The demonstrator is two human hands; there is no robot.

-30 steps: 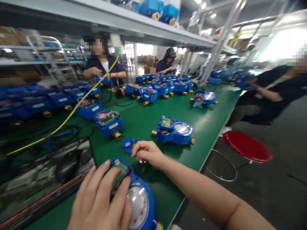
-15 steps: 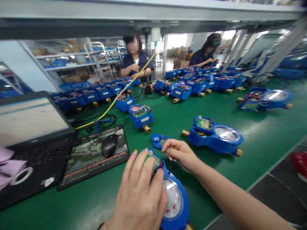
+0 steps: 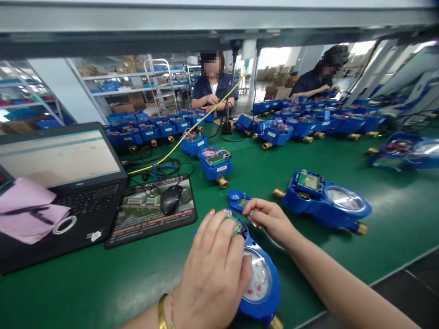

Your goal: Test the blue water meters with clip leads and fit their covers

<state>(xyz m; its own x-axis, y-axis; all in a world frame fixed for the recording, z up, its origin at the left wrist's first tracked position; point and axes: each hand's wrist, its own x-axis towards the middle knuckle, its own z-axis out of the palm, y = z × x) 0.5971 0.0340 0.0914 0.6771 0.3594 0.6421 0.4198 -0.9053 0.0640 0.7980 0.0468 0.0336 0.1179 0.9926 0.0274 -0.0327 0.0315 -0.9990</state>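
Note:
A blue water meter with a round dial lies on the green bench right in front of me. My left hand rests on top of it, fingers laid over its open circuit-board end. My right hand is curled beside the meter's far end, fingertips pinched together; what they hold is too small to make out. A loose blue cover lies just beyond that hand. Another open blue meter sits to the right.
A laptop with pink papers stands at the left, a mouse on a mat beside it. Rows of blue meters and a yellow hose fill the far bench. Two people work across it.
My view has swung left, bringing the laptop and papers in. My left hand stays on the meter and my right hand stays pinched beside it.

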